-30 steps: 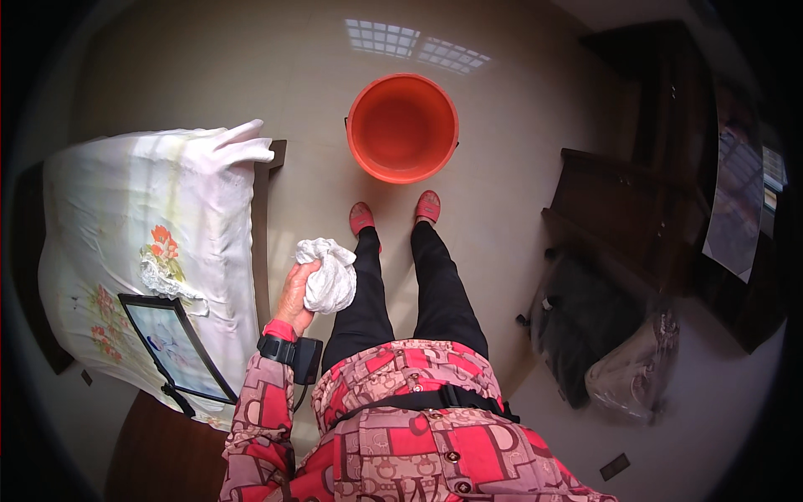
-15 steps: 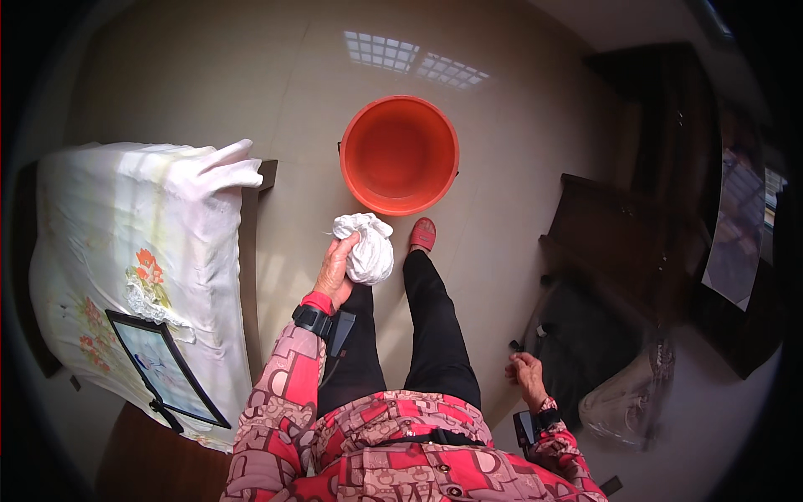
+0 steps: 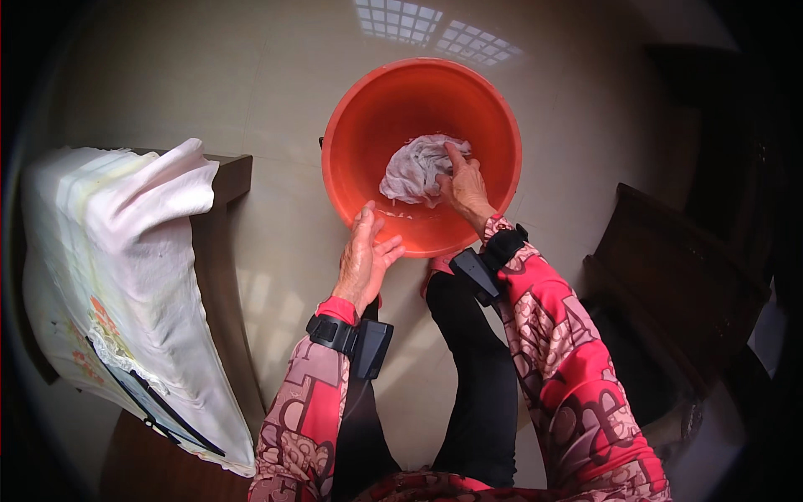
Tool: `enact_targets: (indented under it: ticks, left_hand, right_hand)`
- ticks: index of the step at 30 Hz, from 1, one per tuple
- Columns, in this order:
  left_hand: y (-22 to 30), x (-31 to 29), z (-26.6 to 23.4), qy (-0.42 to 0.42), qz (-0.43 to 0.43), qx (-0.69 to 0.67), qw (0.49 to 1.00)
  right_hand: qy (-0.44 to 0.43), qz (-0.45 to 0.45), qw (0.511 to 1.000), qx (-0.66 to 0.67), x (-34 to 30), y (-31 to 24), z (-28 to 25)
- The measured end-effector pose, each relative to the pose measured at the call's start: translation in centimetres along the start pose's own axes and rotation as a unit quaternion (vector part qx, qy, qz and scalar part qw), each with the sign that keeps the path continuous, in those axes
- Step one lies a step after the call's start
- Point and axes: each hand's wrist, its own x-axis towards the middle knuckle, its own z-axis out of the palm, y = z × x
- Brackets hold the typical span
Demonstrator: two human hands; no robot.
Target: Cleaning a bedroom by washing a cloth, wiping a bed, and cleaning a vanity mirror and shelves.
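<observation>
A crumpled white cloth (image 3: pixel 422 170) lies in the orange-red bucket (image 3: pixel 345 134), which stands on the floor in front of me. My right hand (image 3: pixel 466 184) reaches into the bucket from the right and touches the cloth's right edge. Its thumb and forefinger are apart, with the other fingers partly hidden. At the bucket's near left rim is my left hand (image 3: pixel 368 258), open and holding nothing, its fingers loosely stretched. Whether the bucket holds water, I cannot tell.
On the left stands a table covered with a white flowered cloth (image 3: pixel 134 243), a dark-framed piece (image 3: pixel 159 397) lying on it. Dark wooden furniture (image 3: pixel 677 276) is at the right. My foot in a red slipper (image 3: pixel 443 264) is close to the bucket's near side.
The white cloth has left my left hand and now lies in the bucket. My right hand has come from my side into the bucket. The bucket appears closer.
</observation>
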Motion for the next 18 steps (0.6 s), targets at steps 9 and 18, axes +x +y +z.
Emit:
enact_targets:
  ticks: [9, 18]
  left_hand:
    - [2.0, 4.4, 1.3, 0.02, -0.049, 0.013, 0.999]
    - [0.0, 6.9, 1.3, -0.007, 0.01, -0.119, 0.993]
  right_hand:
    - [-0.118, 0.037, 0.989, -0.075, 2.6, -1.2, 2.9]
    - [0.006, 0.0, 1.0, -0.019, -1.1, -4.2, 1.7]
